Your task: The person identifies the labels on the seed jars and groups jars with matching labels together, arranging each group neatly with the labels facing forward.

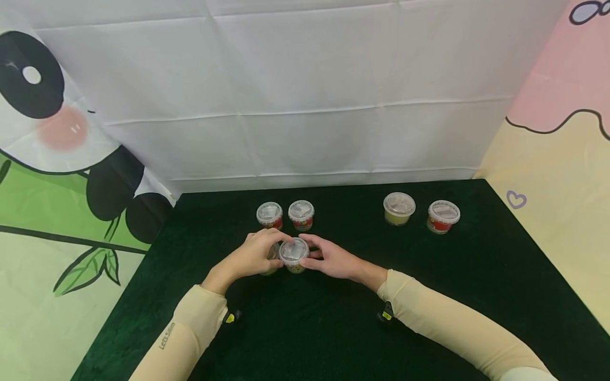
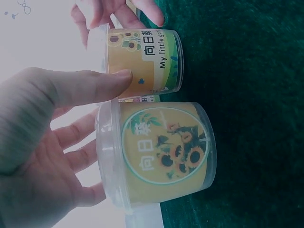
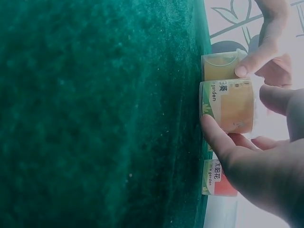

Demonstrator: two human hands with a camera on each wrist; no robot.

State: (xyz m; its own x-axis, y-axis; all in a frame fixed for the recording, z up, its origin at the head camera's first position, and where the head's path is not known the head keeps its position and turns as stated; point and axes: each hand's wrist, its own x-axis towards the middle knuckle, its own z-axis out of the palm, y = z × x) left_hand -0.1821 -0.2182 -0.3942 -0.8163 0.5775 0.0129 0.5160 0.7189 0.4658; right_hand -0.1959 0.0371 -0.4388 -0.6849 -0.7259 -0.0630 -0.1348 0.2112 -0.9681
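Two clear-lidded plastic cups with sunflower labels stand side by side at mid-table. My left hand (image 1: pixel 256 255) reaches over the left sunflower cup (image 2: pixel 164 152), hiding most of it in the head view. Its thumb and index finger pinch the right sunflower cup (image 1: pixel 294 252), the thumb lying on the label. From the other side my right hand (image 1: pixel 335 259) grips this same cup, with its thumb (image 3: pixel 216 130) low on the wall. Just behind stand two red-labelled cups, the left one (image 1: pixel 269 214) and the right one (image 1: pixel 301 214).
Farther right on the dark green cloth (image 1: pixel 305 328) stand a yellow cup (image 1: pixel 399 208) and another red-labelled cup (image 1: pixel 443 216). A white cloth wall (image 1: pixel 305 106) rises behind the table. Printed panels flank both sides.
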